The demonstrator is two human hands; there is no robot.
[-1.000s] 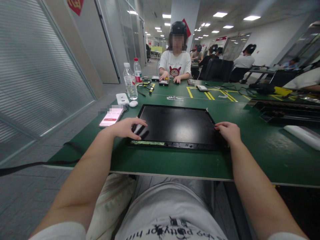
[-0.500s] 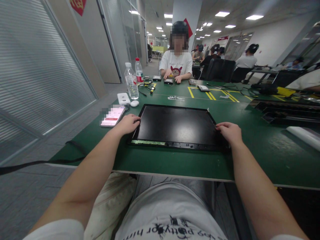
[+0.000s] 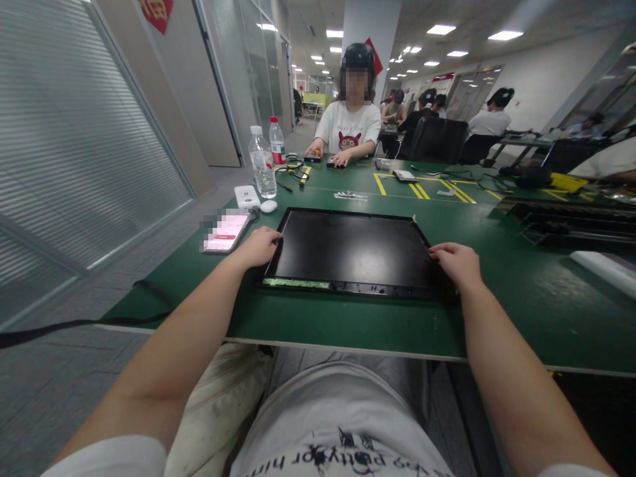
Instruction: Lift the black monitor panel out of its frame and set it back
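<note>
A flat black screen panel [image 3: 350,252] lies on the green bench [image 3: 521,298]. Left hand [image 3: 258,247] and right hand [image 3: 457,263] clasp its side edges. It looks stiff, slick and fragile; edges suit holding best.

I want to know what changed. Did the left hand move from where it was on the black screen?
Yes. The left hand slid left off the glass of the black screen to its left edge, toward the phone.

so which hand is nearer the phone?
Left. The left hand rests on the panel's left edge, just beside the phone; the right hand is at its far edge.
</note>
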